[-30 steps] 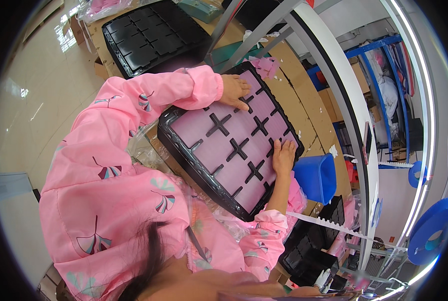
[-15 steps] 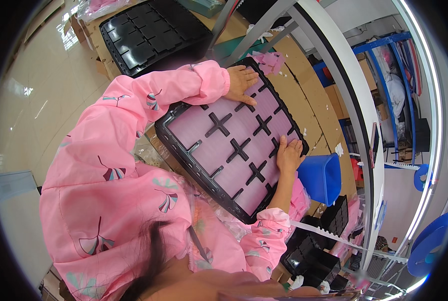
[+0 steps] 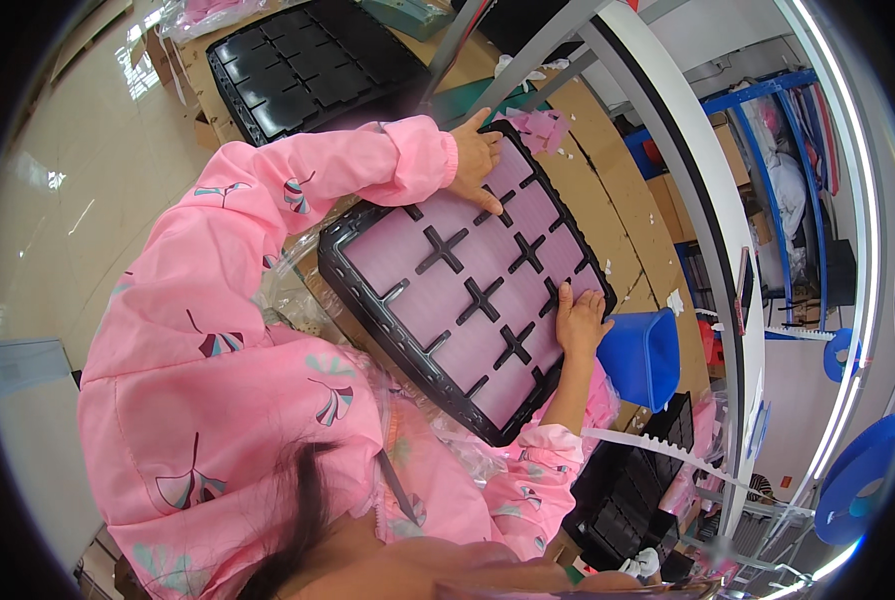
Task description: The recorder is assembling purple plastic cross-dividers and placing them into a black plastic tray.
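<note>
In front of me lies a black plastic tray [image 3: 366, 309] with raised cross-shaped dividers. Flat, thin pink sheets [image 3: 480, 262] fill the spaces between the crosses. My left hand [image 3: 476, 163] rests at the far left corner of the tray, its fingers spread over the rim and its thumb stretched across a pink sheet. Near the right edge, my right hand [image 3: 580, 320] lies on the tray with its fingers extended. Neither hand is wrapped round anything. The dark rim under my left fingers is partly hidden.
Another black tray [image 3: 312, 72] sits at the far left on the cardboard-covered table [image 3: 622, 215]. Pink scraps [image 3: 539, 130] lie behind my tray. A blue bin [image 3: 643, 357] stands at its right. Grey metal posts [image 3: 527, 60] rise beyond, and more black trays [image 3: 617, 500] are at the lower right.
My left hand has slid from the pink sheets toward the far rim, and its fingers have spread. The tray has shifted slightly rightward. My right hand has moved a little toward me.
</note>
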`<state>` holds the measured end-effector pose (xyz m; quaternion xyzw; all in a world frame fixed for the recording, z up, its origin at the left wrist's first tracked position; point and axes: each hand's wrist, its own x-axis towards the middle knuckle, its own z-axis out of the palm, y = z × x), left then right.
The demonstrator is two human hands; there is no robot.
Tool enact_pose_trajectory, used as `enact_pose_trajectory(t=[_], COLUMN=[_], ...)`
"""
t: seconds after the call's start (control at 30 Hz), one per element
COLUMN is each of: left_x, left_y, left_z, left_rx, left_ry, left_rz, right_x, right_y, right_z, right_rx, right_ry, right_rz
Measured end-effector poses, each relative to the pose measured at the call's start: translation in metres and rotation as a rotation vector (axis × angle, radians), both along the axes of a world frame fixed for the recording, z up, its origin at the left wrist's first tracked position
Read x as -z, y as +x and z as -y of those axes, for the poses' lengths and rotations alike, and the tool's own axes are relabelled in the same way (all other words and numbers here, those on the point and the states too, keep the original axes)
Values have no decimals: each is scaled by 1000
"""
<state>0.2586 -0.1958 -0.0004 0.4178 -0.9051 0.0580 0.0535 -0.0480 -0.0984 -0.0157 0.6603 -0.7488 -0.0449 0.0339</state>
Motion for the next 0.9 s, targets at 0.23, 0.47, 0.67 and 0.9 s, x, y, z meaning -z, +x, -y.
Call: enact_pose_trajectory(t=[0.23, 0.47, 0.67, 0.9], left_x=[-22, 21, 23, -21], left_y=[-8, -15, -17, -19], left_z=[-14, 21, 19, 6], left_rx=[8, 41, -52, 8], left_ry=[220, 98, 63, 295], left_rz=[249, -49, 34, 52], right_x=[-20, 30, 23, -12], right_y=[13, -15, -13, -8], right_z=[-1, 20, 26, 5], right_rx=[-39, -272, -193, -132], right_ry=[141, -320, -169, 71], right_rz=[-118, 19, 76, 188])
